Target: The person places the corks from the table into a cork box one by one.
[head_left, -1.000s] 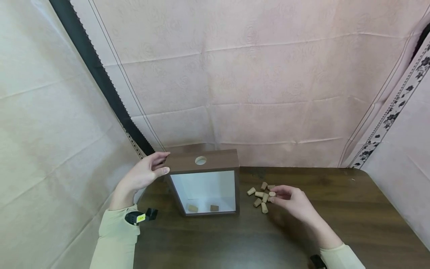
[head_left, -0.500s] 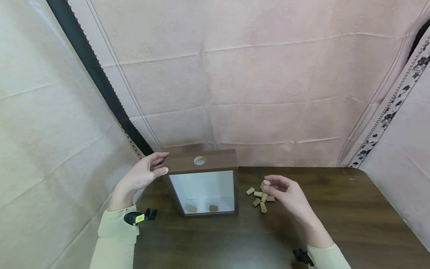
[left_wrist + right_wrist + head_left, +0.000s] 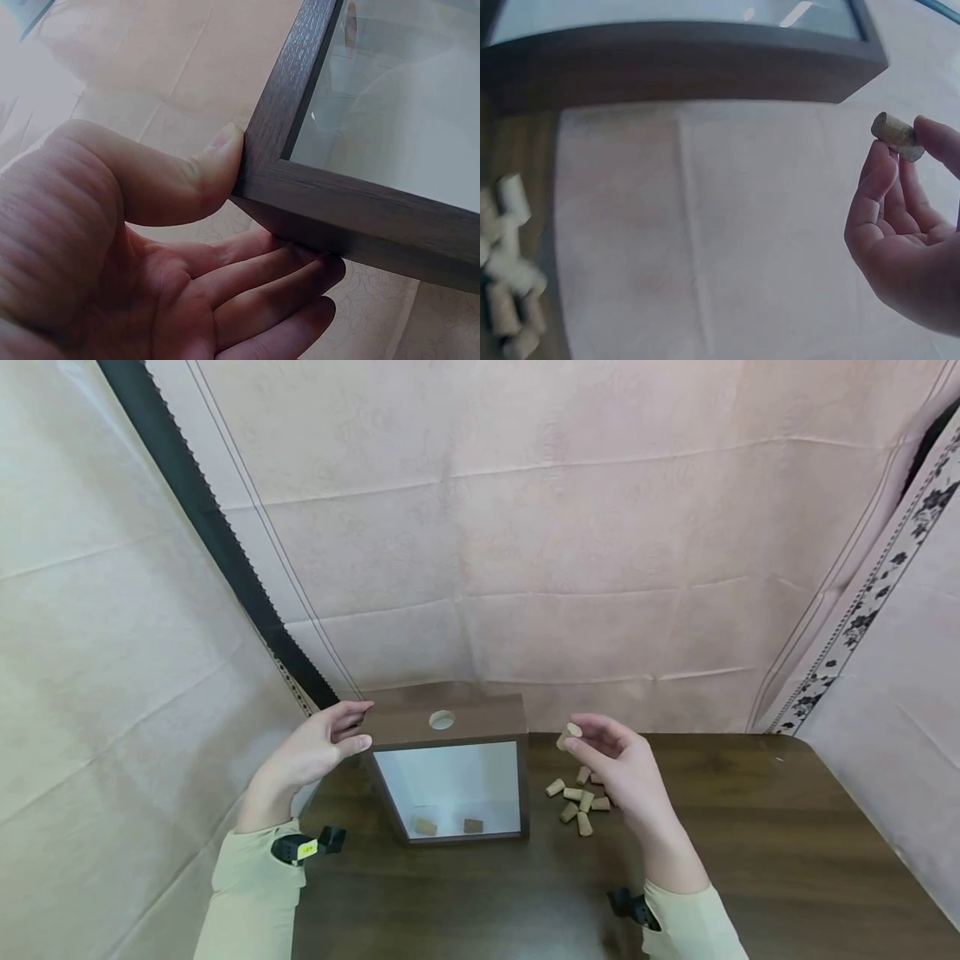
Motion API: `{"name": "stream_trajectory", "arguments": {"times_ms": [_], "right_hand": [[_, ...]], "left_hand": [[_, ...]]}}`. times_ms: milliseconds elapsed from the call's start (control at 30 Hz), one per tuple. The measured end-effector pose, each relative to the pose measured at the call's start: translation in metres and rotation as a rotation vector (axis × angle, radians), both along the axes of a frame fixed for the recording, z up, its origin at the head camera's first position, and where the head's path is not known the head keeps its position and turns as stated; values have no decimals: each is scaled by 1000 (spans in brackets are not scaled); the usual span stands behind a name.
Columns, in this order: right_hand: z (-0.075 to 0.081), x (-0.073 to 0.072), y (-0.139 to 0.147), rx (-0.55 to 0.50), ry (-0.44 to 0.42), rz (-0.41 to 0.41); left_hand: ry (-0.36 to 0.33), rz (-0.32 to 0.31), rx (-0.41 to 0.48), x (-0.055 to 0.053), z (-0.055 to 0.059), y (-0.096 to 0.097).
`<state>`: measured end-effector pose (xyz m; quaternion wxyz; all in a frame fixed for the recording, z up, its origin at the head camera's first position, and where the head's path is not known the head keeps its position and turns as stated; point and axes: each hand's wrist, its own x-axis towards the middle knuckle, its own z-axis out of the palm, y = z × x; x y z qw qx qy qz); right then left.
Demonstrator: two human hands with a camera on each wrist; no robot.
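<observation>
A dark brown wooden box [image 3: 480,718] with a clear front panel and a round hole [image 3: 442,720] in its top stands on the table. My left hand [image 3: 307,752] grips its upper left corner, thumb [image 3: 217,165] at the frame's edge and fingers on the adjoining face. Raised to the box's right, my right hand [image 3: 618,756] pinches a cork [image 3: 898,136] between thumb and fingertips. Below that hand, several more corks [image 3: 572,794] lie in a loose pile. Two corks show inside the box, one pale [image 3: 425,827] and one darker [image 3: 473,826].
The brown wooden table [image 3: 750,827] runs back to a hanging pale cloth [image 3: 600,568]. More cloth hangs on the left [image 3: 135,652] and the right [image 3: 892,718]. A black strap with a camera [image 3: 307,846] sits on the left wrist, another [image 3: 633,908] on the right.
My right hand has picked one cork from the pile and moved it up and left toward the box top. My left hand keeps its place on the box corner.
</observation>
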<state>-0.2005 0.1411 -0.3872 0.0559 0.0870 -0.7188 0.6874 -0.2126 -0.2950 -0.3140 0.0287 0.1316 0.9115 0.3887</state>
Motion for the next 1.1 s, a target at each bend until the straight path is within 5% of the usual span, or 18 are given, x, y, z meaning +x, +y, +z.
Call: {"name": "stream_trajectory", "arguments": {"times_ms": [267, 567, 1100], "right_hand": [[29, 2, -30, -137, 73, 36], [48, 1, -56, -173, 131, 83], [56, -18, -92, -21, 161, 109]], "left_hand": [[-13, -1, 14, 2, 3, -2], [-15, 3, 2, 3, 1, -4], [4, 4, -10, 1, 1, -1]]}}
